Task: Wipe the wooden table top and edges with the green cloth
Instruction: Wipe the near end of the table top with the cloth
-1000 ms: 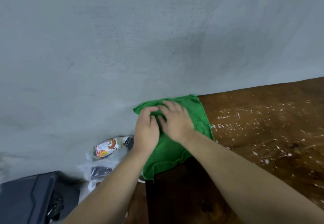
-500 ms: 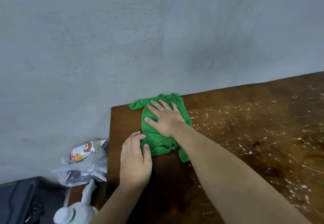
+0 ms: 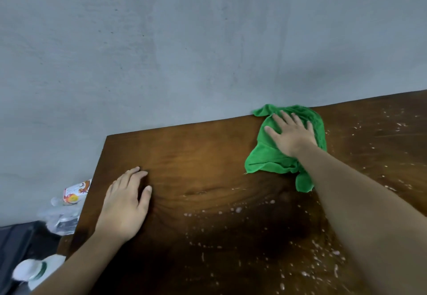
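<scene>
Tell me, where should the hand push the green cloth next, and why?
Probably slide the right hand, pressing flat on the crumpled green cloth, rightward along the brown wooden table: white specks dot that side, the left part looks clean.

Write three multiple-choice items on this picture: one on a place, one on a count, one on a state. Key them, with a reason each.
1. Where on the table is the cloth?
A. at the far edge by the wall
B. at the near left corner
C. hanging off the left side
2. How many hands touch the cloth?
A. none
B. one
C. two
3. The left hand is
A. gripping the cloth
B. curled into a fist
C. flat on bare wood

Key: 1 A, its top meets the far edge; 2 B, only the right hand presses it; 3 C, its fingers lie straight on the wood, apart from the cloth.
</scene>
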